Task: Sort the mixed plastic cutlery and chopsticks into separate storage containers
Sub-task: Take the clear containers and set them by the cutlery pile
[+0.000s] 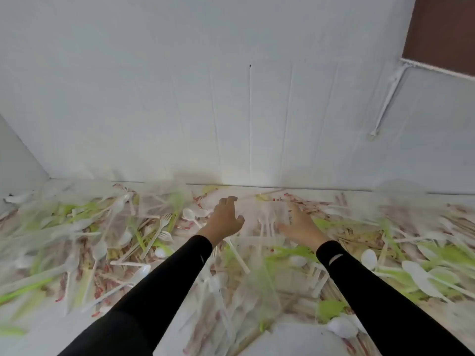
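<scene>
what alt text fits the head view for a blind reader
The left hand and right hand, in black sleeves, reach forward over a heap of white and green plastic cutlery and wrapped chopsticks, by a white wall.

View: one wide-angle head camera, worn by the person.
Position: above the worktop, opposite the white wall; near enough that both black sleeves run in from the bottom edge.
Facing: forward and slightly down, square to the wall.
Framing: the wall fills the upper half; the cutlery pile at the wall's foot fills the lower half.
Centre: left hand and right hand, just short of the wall's base.
Sharpness: motion-blurred, more so away from the wall's middle.
</scene>
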A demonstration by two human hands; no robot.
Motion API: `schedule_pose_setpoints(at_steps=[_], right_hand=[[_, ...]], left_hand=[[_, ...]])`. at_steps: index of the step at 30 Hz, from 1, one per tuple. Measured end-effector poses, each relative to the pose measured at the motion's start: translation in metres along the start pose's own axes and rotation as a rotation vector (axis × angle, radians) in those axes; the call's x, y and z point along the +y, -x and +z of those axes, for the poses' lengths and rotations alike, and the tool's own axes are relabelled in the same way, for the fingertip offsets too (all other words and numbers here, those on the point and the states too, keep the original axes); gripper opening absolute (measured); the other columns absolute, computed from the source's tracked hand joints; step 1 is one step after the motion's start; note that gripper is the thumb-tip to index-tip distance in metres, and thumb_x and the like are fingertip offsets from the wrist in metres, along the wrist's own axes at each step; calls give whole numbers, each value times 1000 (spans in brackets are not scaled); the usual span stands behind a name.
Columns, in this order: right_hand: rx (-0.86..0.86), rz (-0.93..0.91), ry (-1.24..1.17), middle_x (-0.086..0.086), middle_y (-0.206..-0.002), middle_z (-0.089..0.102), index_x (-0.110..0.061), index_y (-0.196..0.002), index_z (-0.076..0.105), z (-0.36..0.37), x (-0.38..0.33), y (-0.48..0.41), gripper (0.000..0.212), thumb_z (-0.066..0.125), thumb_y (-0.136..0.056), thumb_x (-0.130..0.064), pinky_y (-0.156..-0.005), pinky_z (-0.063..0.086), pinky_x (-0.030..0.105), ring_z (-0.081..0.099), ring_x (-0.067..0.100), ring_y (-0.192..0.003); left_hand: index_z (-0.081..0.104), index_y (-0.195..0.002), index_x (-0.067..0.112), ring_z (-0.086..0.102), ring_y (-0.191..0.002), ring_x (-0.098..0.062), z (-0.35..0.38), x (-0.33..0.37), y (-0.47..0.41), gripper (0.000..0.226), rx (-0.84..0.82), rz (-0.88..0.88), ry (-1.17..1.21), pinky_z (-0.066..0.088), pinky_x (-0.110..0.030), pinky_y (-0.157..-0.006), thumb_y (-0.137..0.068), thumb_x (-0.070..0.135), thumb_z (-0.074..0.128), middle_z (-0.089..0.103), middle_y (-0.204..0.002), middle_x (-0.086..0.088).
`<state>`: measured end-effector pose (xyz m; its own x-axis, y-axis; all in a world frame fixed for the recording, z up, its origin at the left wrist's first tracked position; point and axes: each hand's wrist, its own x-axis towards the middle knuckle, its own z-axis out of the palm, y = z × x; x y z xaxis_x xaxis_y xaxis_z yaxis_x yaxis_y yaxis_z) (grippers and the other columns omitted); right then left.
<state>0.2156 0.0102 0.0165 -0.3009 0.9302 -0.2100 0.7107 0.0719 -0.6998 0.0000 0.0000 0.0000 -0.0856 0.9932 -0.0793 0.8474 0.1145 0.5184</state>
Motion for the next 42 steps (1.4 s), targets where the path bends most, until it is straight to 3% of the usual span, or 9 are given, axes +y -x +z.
schedule_pose_setpoints(at_steps=[6, 12, 16, 19, 24, 28, 32, 38, 42], right_hand=[[274, -7, -115, 11, -108, 63, -11, -146, 38, 4, 3, 0, 50, 43, -97, -6, -75, 49, 30, 60, 20, -85], [539, -424, -234, -4, -123, 66, -10, -128, 61, -14, -33, 5, 30, 44, -103, -11, -90, 39, 3, 60, 5, -113], [452, -619, -320, -11, -120, 67, -14, -122, 67, -5, -73, 16, 26, 51, -103, -15, -95, 42, 8, 59, -3, -113], [279, -640, -461, -9, -125, 66, -16, -127, 65, 15, -106, 33, 27, 53, -102, -18, -90, 42, 4, 57, -2, -118], [-154, -400, -440, -10, -136, 49, -37, -149, 30, 71, -105, 59, 58, 57, -98, -39, -76, 48, 9, 59, 0, -108], [-400, -226, -152, 2, -135, 49, -23, -148, 29, 120, -69, 84, 70, 67, -91, -37, -87, 44, 25, 55, 18, -117], [-386, -212, -98, 12, -119, 58, -13, -141, 40, 133, -55, 99, 49, 55, -94, -9, -79, 51, 34, 59, 27, -99], [-88, -330, -308, 4, -127, 61, -21, -135, 47, 115, -64, 95, 41, 52, -95, -16, -86, 57, 44, 63, 24, -105], [-311, -356, -625, -2, -106, 71, -16, -127, 54, 124, -95, 110, 35, 64, -94, -23, -71, 59, 36, 68, 16, -87]], left_hand=[[36, -145, 9, 44, -129, -31, 3, -10, 13, 59, 93, -25, 137, 35, -38, -109, -92, 19, 61, 37, -143, -14], [52, -131, 19, 42, -129, -24, -47, 3, 43, 49, 318, -3, 206, 32, -40, -110, -89, 40, 68, 49, -135, -6], [49, -114, 29, 55, -119, -8, -81, -2, 91, 40, 160, -60, 476, 46, -32, -98, -87, 53, 66, 57, -127, 8], [41, -112, 35, 63, -108, -11, -92, -17, 127, 51, 250, -124, 636, 53, -40, -94, -78, 60, 68, 60, -120, 4], [48, -127, 22, 64, -105, -22, -103, -53, 193, 74, 550, -287, 1065, 57, -43, -81, -68, 60, 68, 63, -107, 9], [51, -119, 24, 59, -113, -22, -92, -79, 244, 62, 665, -440, 1160, 58, -48, -84, -74, 62, 72, 51, -118, 2], [45, -128, 22, 56, -119, -23, -75, -93, 289, 59, 740, -580, 1188, 57, -49, -85, -85, 58, 64, 48, -134, -3], [40, -137, 18, 61, -115, -22, -57, -94, 337, 74, 834, -648, 1153, 56, -47, -89, -80, 58, 64, 53, -136, -1], [35, -145, 15, 63, -112, -17, -45, -86, 346, 97, 767, -656, 1126, 58, -44, -86, -69, 66, 66, 56, -135, 2]])
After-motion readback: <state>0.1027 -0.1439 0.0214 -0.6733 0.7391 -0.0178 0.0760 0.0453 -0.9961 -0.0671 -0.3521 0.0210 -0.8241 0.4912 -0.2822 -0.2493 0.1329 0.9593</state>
